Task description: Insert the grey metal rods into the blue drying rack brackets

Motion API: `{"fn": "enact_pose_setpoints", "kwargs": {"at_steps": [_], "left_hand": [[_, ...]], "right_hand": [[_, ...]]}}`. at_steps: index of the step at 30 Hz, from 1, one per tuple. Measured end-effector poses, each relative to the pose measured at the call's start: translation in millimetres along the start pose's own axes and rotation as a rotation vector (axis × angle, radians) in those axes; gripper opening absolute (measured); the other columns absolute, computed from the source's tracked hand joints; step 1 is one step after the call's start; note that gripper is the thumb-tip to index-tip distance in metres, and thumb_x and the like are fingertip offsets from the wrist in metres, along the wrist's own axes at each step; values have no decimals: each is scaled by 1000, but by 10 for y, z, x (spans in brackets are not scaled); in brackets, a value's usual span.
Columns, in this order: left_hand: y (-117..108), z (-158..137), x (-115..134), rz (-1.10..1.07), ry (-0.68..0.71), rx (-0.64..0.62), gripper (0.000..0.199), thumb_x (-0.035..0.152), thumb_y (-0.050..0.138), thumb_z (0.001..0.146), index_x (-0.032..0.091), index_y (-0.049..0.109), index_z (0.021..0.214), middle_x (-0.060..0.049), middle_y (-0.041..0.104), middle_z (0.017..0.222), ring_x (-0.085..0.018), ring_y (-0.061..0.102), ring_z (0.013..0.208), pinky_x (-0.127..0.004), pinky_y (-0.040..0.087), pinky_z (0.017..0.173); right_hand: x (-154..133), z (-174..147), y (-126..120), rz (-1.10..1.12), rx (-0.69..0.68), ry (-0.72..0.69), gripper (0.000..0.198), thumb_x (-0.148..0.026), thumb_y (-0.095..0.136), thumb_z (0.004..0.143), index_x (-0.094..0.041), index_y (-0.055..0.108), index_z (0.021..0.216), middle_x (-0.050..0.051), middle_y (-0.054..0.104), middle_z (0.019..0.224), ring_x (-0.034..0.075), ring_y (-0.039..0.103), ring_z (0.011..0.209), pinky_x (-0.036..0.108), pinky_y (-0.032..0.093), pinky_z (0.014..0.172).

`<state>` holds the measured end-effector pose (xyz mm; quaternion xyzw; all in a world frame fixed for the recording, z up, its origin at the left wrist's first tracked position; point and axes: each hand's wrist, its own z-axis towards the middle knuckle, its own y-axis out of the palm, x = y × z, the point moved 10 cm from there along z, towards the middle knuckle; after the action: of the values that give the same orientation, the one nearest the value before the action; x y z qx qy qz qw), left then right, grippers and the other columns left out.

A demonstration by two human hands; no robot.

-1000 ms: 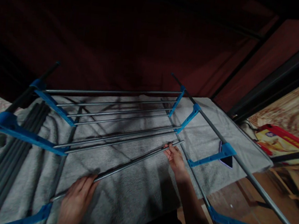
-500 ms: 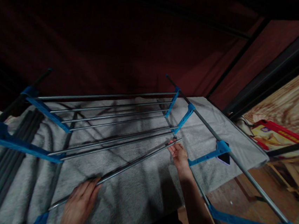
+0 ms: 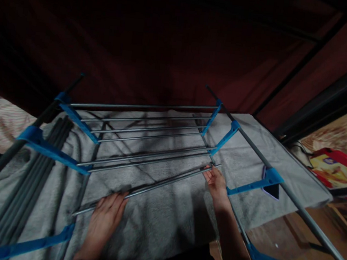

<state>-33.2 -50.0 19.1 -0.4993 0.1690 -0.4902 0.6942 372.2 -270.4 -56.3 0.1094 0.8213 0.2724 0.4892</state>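
Note:
A loose metal rod [image 3: 164, 183] lies slantwise between my two hands, its right end farther away than its left. My left hand [image 3: 109, 209] is closed over it near the left end, palm down. My right hand [image 3: 216, 181] pinches it close to the right end, fingers underneath. Beyond it stands a rack frame with several metal rods [image 3: 146, 157] fixed between blue plastic brackets. The nearest right bracket [image 3: 251, 184] is just right of my right hand. At the lower left, another blue bracket [image 3: 39, 246] sits below the rod's left end.
A grey cloth [image 3: 152, 222] covers the surface below. Several grey tubes [image 3: 33, 182] lie side by side at the left. A phone [image 3: 272, 190] rests partly behind the right bracket. A red and yellow box [image 3: 338, 168] is at the far right.
The rod's left end has risen away from me, together with my left hand. My right hand keeps its pinch at the right end. The whole view has shifted slightly.

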Motion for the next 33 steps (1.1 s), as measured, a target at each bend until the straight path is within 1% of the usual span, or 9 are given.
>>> {"fn": "enact_pose_setpoints", "kwargs": {"at_steps": [4, 8, 11, 14, 18, 21, 24, 28, 33], "left_hand": [[-26, 101, 60, -43, -16, 2, 33, 42, 49, 104, 26, 75, 116, -7, 79, 100, -28, 70, 93, -41, 47, 88], [-20, 186, 61, -100, -88, -45, 31, 44, 52, 103, 28, 76, 115, -6, 78, 97, -28, 68, 93, -41, 45, 88], [-27, 220, 123, -122, -63, -58, 30, 41, 52, 104, 28, 76, 115, -6, 78, 100, -28, 68, 95, -41, 44, 88], [-48, 228, 182, -69, -28, -44, 30, 37, 49, 106, 26, 75, 115, -6, 78, 100, -27, 68, 95, -41, 45, 89], [-78, 236, 242, 42, 1, -27, 33, 33, 44, 109, 20, 73, 118, -8, 77, 104, -26, 69, 97, -41, 46, 91], [-82, 256, 301, 82, 31, -38, 32, 26, 43, 109, 18, 72, 121, -8, 76, 104, -25, 68, 96, -40, 48, 90], [-25, 278, 344, 84, 39, -83, 32, 21, 43, 108, 20, 71, 122, -7, 76, 107, -24, 68, 97, -40, 49, 92], [76, 304, 395, 86, 50, -104, 28, 17, 46, 106, 18, 70, 121, -8, 75, 109, -24, 67, 97, -39, 50, 92], [184, 330, 461, 84, 60, -139, 27, 16, 49, 105, 18, 69, 123, -8, 74, 111, -24, 67, 102, -41, 51, 95]], "right_hand": [[109, -62, -1, -64, -47, 39, 30, -30, 92, 68, -24, 70, 87, -1, 78, 85, 18, 76, 85, 35, 61, 92], [335, -268, 135, -117, -146, 101, 32, -33, 92, 67, -26, 73, 93, 0, 80, 93, 19, 76, 93, 38, 60, 97], [536, -445, 264, -131, -201, 156, 31, -32, 92, 68, -27, 75, 94, 1, 81, 99, 21, 76, 101, 40, 59, 100], [715, -582, 396, -113, -253, 199, 30, -33, 93, 68, -27, 77, 92, 3, 81, 100, 23, 75, 104, 45, 59, 102], [867, -661, 486, -99, -284, 200, 30, -37, 95, 68, -27, 76, 88, 4, 80, 101, 26, 74, 107, 50, 56, 108], [927, -664, 474, -124, -284, 180, 29, -40, 95, 69, -28, 73, 83, 4, 80, 102, 27, 74, 111, 52, 54, 111], [960, -660, 413, -146, -274, 178, 27, -39, 94, 69, -30, 73, 84, 3, 80, 102, 26, 74, 112, 51, 54, 111], [972, -652, 283, -162, -232, 196, 27, -35, 94, 69, -28, 75, 87, 3, 80, 105, 25, 75, 111, 49, 55, 112], [979, -648, 202, -181, -242, 225, 25, -36, 93, 71, -26, 76, 87, 2, 80, 105, 22, 74, 113, 45, 54, 115]]}}
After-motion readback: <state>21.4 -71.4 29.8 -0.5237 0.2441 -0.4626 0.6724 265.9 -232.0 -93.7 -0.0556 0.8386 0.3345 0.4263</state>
